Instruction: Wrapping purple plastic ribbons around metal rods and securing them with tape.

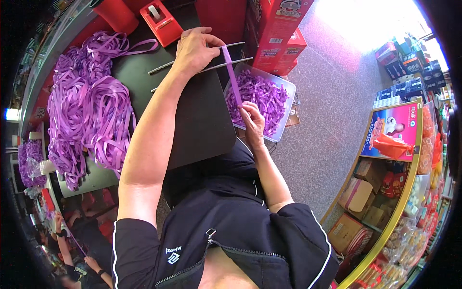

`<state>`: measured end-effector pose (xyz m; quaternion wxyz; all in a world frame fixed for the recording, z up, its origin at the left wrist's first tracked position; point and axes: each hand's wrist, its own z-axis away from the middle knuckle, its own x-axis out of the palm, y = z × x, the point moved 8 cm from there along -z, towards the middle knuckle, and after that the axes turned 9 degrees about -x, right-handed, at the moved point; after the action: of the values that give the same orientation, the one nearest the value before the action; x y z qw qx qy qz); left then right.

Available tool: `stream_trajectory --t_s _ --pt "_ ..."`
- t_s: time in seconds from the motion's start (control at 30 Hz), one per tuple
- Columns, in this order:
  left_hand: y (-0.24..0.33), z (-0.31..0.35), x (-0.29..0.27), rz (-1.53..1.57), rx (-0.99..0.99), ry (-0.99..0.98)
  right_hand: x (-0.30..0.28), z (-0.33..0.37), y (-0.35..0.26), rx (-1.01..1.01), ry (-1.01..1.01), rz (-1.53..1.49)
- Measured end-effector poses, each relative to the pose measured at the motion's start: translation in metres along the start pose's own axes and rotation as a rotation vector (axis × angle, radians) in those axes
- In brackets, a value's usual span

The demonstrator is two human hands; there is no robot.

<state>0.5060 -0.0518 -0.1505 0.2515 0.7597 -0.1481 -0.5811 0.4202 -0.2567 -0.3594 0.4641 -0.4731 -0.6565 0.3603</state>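
Observation:
A purple ribbon (231, 77) is stretched between my two hands past the edge of a black tabletop (197, 125). My left hand (195, 50) is closed in a pinch at the ribbon's upper end, beside the farther of two thin metal rods (236, 61). Both rods pass below my left hand and wrist, which partly hide them. Lower down, my right hand (252, 119) grips the ribbon between thumb and fingers, over the near edge of a clear plastic bin (288, 108). Many short purple ribbon pieces (262, 96) fill that bin.
A large heap of loose purple ribbon (91, 106) covers the table's left side. Behind it stand a red tape dispenser (161, 21) and a red cylinder (115, 17). Red boxes (274, 33) rise beyond the bin. Shelves with goods (380, 192) line the right; another person's arms (65, 245) show lower left.

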Motion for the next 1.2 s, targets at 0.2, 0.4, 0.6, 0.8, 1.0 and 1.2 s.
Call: stream_trajectory --t_s 0.2,0.4,0.6,0.8,1.0,1.2 --pt "-0.002 0.001 -0.001 0.021 -0.004 -0.001 0.000 0.001 -0.039 -0.136 -0.134 0.218" --pt "-0.004 0.001 -0.002 0.025 -0.005 0.018 -0.009 0.006 -0.058 -0.032 -0.034 0.158" --pt "0.001 0.004 -0.004 0.062 -0.011 0.021 0.006 0.008 -0.134 -0.398 -0.206 0.497" --pt "-0.003 0.006 -0.006 0.083 -0.019 0.031 0.026 -0.004 -0.187 -0.543 -0.230 0.292" --pt "-0.001 0.007 -0.006 0.126 -0.014 0.039 0.054 -0.044 -0.214 -0.656 -0.271 0.065" --pt "-0.002 0.008 -0.007 0.118 -0.008 0.059 0.101 -0.108 -0.233 -0.511 -0.428 -0.220"
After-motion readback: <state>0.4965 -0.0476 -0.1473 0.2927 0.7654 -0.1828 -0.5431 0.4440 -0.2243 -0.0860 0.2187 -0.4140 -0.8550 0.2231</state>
